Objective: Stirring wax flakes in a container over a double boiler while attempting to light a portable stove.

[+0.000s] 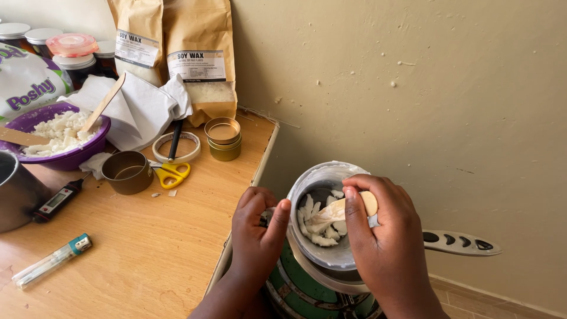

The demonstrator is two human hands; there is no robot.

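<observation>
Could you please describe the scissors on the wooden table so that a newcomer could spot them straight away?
On the wooden table, look just right of the open brown tin, below the white tape ring. The scissors lie flat there. Their bright yellow handles are the only yellow among these things.

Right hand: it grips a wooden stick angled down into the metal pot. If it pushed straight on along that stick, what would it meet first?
The right hand drives the wooden stick toward the white wax flakes in the metal pot; these probably come first, then the pot's inner wall, though depth is unclear.

Wall (413, 88) close behind pot (307, 183); table edge (260, 159) bounds left. Open room above pot mouth only.
</observation>
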